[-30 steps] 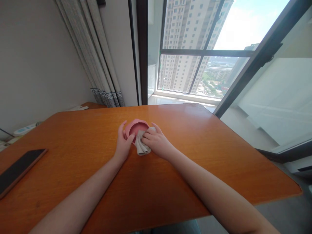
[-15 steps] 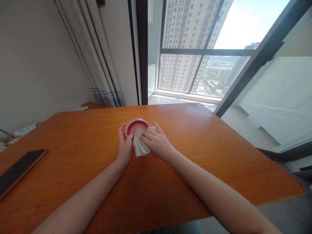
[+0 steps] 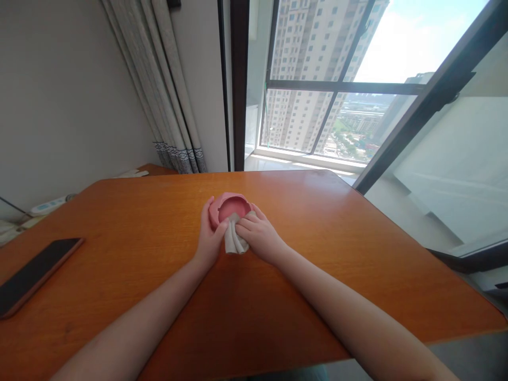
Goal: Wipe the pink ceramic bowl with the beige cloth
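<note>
A round pink bowl [image 3: 235, 205] with a faceted outer wall is tilted so its hollow faces me, above the wooden table. My left hand [image 3: 210, 233] grips its left side, with the thumb at the near edge. A crumpled pale grey cloth [image 3: 235, 241] hangs over the near rim, partly inside the bowl. My right hand [image 3: 257, 233] has its fingers closed on the cloth at the bowl's right side. The fingertips of the right hand are partly hidden by the cloth and the bowl.
The brown wooden table [image 3: 151, 227] spreads out around my hands. A dark phone [image 3: 37, 272] lies at the left. Beyond the table's far edge are a grey curtain [image 3: 170, 106] and a large window [image 3: 337, 84]. A white power strip [image 3: 50, 205] sits past the left edge.
The bowl has turned in my left hand, so more of its inside and outer wall shows. My right hand and the cloth have shifted against its right rim.
</note>
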The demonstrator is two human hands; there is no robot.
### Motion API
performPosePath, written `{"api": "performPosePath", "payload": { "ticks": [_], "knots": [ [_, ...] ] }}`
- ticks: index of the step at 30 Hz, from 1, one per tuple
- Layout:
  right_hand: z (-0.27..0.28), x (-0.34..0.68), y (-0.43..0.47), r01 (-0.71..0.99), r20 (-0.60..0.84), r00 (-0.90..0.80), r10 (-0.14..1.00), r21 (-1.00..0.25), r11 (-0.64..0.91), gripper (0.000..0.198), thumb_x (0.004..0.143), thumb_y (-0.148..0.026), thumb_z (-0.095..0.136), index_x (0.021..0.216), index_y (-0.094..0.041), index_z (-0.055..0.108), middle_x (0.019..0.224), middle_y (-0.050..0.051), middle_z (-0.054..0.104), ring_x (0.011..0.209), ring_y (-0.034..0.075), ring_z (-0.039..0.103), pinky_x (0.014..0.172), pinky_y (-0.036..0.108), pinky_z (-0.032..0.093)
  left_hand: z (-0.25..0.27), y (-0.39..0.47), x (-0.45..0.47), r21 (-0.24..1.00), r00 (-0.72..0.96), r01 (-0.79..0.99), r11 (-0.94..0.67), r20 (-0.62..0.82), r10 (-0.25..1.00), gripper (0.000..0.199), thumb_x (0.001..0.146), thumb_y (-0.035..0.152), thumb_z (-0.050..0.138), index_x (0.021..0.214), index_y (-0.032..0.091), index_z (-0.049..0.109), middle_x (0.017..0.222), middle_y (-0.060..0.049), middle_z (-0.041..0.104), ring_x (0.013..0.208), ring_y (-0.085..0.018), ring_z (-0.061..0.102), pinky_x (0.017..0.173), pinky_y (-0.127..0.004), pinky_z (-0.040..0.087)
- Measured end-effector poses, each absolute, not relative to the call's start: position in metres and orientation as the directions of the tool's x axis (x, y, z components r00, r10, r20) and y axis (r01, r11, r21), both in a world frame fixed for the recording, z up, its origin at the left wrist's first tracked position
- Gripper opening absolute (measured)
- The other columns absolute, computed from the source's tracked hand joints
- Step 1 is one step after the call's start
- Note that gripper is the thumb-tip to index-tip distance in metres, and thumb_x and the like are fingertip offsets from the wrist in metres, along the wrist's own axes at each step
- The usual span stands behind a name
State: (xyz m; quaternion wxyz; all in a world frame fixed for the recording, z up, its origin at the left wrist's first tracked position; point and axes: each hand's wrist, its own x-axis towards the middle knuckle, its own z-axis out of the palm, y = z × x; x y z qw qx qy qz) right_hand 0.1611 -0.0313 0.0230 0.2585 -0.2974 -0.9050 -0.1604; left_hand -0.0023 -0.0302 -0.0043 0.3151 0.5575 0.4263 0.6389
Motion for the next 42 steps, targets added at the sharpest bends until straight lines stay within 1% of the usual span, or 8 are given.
{"api": "performPosePath", "payload": {
  "ticks": [5,11,15,21,30,35,38,42],
  "knots": [
    [0.025,0.164,-0.029,0.673,0.564,-0.659,0.497,0.148,0.725,0.02,0.093,-0.017,0.04,0.087,-0.02,0.059,0.086,0.002,0.061,0.087,0.016,0.05,0.111,0.048,0.016,0.008,-0.032,-0.008,0.835,-0.166,0.271,-0.478,0.53,0.832,0.072,0.072,0.025,0.063,0.138,0.022,0.034,0.146,-0.009,0.034,0.136,-0.026,0.03,0.114,-0.041,0.021],
    [0.017,0.16,-0.029,0.634,0.61,-0.652,0.451,0.112,0.765,0.017,0.092,-0.02,0.044,0.085,-0.02,0.06,0.082,0.003,0.061,0.087,0.017,0.049,0.103,0.04,0.031,0.01,-0.044,0.01,0.885,-0.237,0.11,-0.452,0.465,0.853,0.084,0.076,0.033,0.063,0.143,0.022,0.014,0.145,-0.013,0.032,0.131,-0.025,0.037,0.108,-0.039,0.033],
    [0.015,0.157,-0.029,0.616,0.65,-0.622,0.437,0.061,0.786,0.017,0.092,-0.02,0.044,0.087,-0.02,0.061,0.085,0.004,0.062,0.088,0.017,0.049,0.102,0.039,0.03,0.008,-0.045,0.011,0.871,-0.266,0.162,-0.464,0.492,0.829,0.075,0.076,0.029,0.062,0.14,0.021,0.023,0.145,-0.011,0.031,0.134,-0.024,0.033,0.111,-0.036,0.028],
    [0.029,0.173,-0.024,0.546,0.508,-0.752,0.421,0.121,0.829,0.017,0.094,-0.022,0.043,0.094,-0.018,0.059,0.098,0.006,0.063,0.093,0.016,0.051,0.085,0.031,0.036,0.004,-0.03,-0.002,0.897,-0.265,0.198,-0.396,0.438,0.859,0.05,0.076,0.019,0.052,0.126,0.02,0.044,0.133,-0.008,0.045,0.127,-0.022,0.041,0.112,-0.038,0.027],
    [0.02,0.169,-0.028,0.604,0.527,-0.723,0.447,0.167,0.779,0.019,0.095,-0.022,0.042,0.086,-0.017,0.058,0.09,0.005,0.063,0.088,0.016,0.049,0.074,0.031,0.032,-0.015,-0.029,0.003,0.912,-0.26,0.084,-0.402,0.41,0.874,0.065,0.08,0.03,0.057,0.138,0.026,0.027,0.145,-0.007,0.032,0.133,-0.02,0.035,0.111,-0.037,0.027],
    [0.024,0.168,-0.029,0.572,0.485,-0.749,0.451,0.129,0.81,0.017,0.094,-0.022,0.043,0.09,-0.017,0.058,0.093,0.006,0.062,0.09,0.016,0.049,0.076,0.03,0.034,-0.017,-0.021,-0.004,0.918,-0.261,0.121,-0.379,0.397,0.88,0.053,0.076,0.027,0.058,0.127,0.022,0.042,0.133,-0.008,0.047,0.125,-0.022,0.044,0.11,-0.037,0.03],
    [0.028,0.17,-0.027,0.571,0.462,-0.749,0.475,0.086,0.816,0.015,0.094,-0.024,0.045,0.096,-0.018,0.059,0.1,0.006,0.062,0.098,0.017,0.049,0.078,0.029,0.035,-0.017,-0.017,-0.009,0.931,-0.28,0.103,-0.35,0.365,0.888,0.049,0.077,0.025,0.055,0.125,0.022,0.046,0.134,-0.007,0.048,0.127,-0.021,0.043,0.11,-0.037,0.03],
    [0.028,0.173,-0.025,0.592,0.435,-0.744,0.507,0.078,0.802,0.011,0.092,-0.023,0.05,0.09,-0.018,0.059,0.093,0.005,0.063,0.096,0.017,0.049,0.078,0.029,0.035,-0.015,-0.018,-0.007,0.949,-0.273,0.083,-0.306,0.317,0.908,0.052,0.077,0.03,0.059,0.127,0.023,0.045,0.136,-0.008,0.046,0.127,-0.023,0.043,0.109,-0.039,0.031]
  ]
}}
